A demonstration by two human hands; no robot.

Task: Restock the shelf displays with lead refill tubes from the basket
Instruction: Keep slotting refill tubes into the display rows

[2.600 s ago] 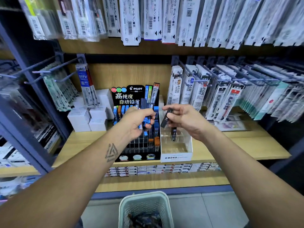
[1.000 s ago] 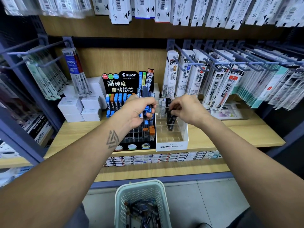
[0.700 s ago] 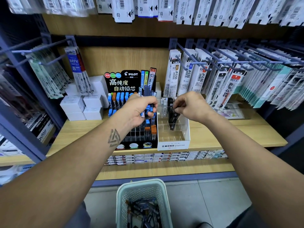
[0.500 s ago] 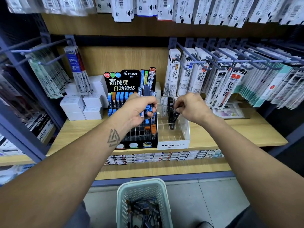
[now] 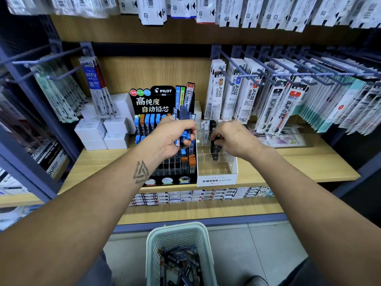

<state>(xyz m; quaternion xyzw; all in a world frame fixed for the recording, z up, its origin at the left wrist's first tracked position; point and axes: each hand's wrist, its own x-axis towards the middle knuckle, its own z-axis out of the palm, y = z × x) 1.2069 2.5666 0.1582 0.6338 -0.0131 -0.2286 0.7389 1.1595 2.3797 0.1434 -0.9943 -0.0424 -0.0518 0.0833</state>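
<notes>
**Lead refill tubes go into the clear display box**

Head view: Lead refill tubes (image 5: 182,263) lie in a heap in the pale basket (image 5: 153,240) on the floor, right under the arms. The left hand (image 5: 174,136) is curled around a bunch of tubes (image 5: 183,115) with blue caps, and their clear tops stick up above the fingers. It is in front of the black Pilot display (image 5: 152,100), which has rows of blue and orange tubes. The right hand (image 5: 233,138) pinches one black tube (image 5: 216,148) and holds it inside the clear Mono display box (image 5: 216,179), near the back rows.

A moment ago the black tube was in nearly the same spot; now the right hand sits a tiny bit lower. The left hand has not moved much. Further back in time the black tube was up above the box.

The two displays touch side by side on the wooden shelf (image 5: 299,166). The front slots of the clear box look bare. Bare wood shows to the right of the box. Hanging packs (image 5: 247,93) on hooks are close above and behind the right hand. White boxes (image 5: 103,133) are stacked to the left.
</notes>
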